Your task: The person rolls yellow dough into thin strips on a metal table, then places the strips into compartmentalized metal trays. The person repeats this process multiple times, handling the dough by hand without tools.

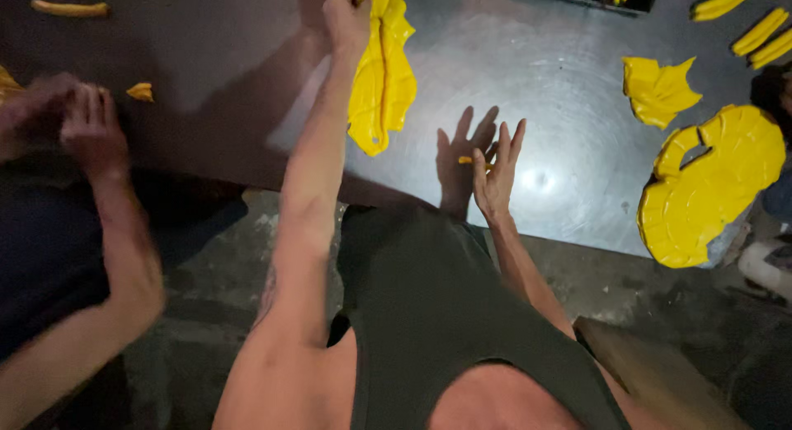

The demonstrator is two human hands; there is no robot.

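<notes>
My left hand [346,13] is raised over the dark metal table [561,92] and grips the top of a crumpled yellow rubbery sheet [381,75], which hangs down from it. My right hand [495,170] hovers low over the table's near edge with fingers spread; a small yellow scrap [467,159] lies on the table beside its fingertips, and I cannot tell whether they touch it.
Another person's hands [70,120] work at the left, near a small yellow bit [140,92]. A large round yellow piece [709,186] overhangs the table's right edge, a torn yellow piece [657,90] behind it. Yellow strips [759,34] lie far right; one strip [70,9] far left.
</notes>
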